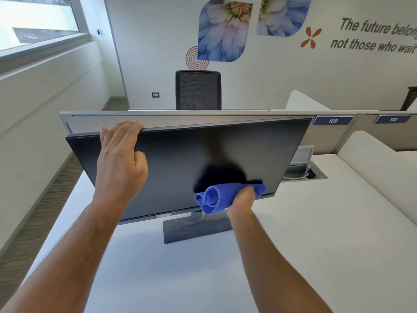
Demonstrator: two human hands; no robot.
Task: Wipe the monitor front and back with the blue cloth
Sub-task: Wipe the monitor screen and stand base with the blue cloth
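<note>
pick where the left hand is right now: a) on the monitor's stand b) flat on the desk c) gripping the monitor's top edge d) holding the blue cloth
c: the left hand has its fingers curled over the top edge of the monitor, while the right hand presses the blue cloth low on the screen.

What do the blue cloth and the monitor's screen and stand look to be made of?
Blue cloth: soft, fuzzy fabric, likely microfibre, since it bunches in loose folds. Monitor screen: smooth matte panel that gives only dull reflections, glass or plastic. Stand: flat dark grey base, metal or painted plastic; cannot tell which.
</note>
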